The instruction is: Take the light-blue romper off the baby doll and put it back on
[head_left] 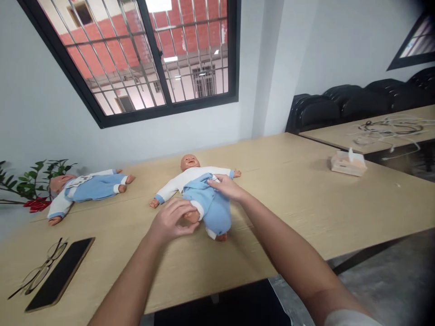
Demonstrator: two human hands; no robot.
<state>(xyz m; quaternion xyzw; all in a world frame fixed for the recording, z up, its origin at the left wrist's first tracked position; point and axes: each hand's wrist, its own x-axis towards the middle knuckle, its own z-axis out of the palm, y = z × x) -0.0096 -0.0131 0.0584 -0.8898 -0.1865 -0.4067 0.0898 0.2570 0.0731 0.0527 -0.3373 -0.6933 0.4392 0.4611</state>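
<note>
I count two dolls on the desk (306,203). Near doll (199,192), white top, blue trousers: left grip (171,222) holding its foot, right grip (226,186) pinching the waistband.

On the table (306,199), one doll (199,194) lies centre, another (84,188) left, a tissue box (348,163), seemingly, right.

No legible text, seemingly.
</note>
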